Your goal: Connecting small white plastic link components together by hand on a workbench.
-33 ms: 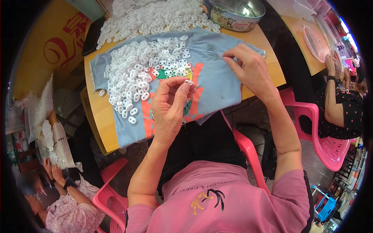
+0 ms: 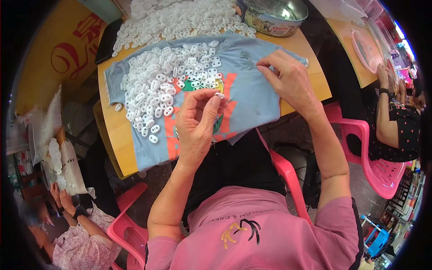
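Note:
My left hand [image 2: 196, 120] is closed, pinching a small white plastic piece [image 2: 219, 95] between thumb and fingertips above the printed front of a light blue T-shirt [image 2: 256, 96]. To its left a heap of white oval two-holed plastic pieces [image 2: 148, 83] lies on the cloth. Squarish white two-holed pieces [image 2: 204, 80] are spread just beyond that hand. Over the right part of the shirt, my right hand [image 2: 290, 78] has its thumb and forefinger drawn together; anything between them is too small to see. Beside those fingertips sits a small pile of tiny dark grey-green bits [image 2: 246, 60].
The shirt covers much of a wooden table [image 2: 120, 150]. More white pieces [image 2: 180, 20] are heaped at the far side, next to a round tin [image 2: 274, 20]. A black phone-like object [image 2: 108, 41] lies far left. Co-workers sit left and right, near pink chairs [image 2: 371, 166].

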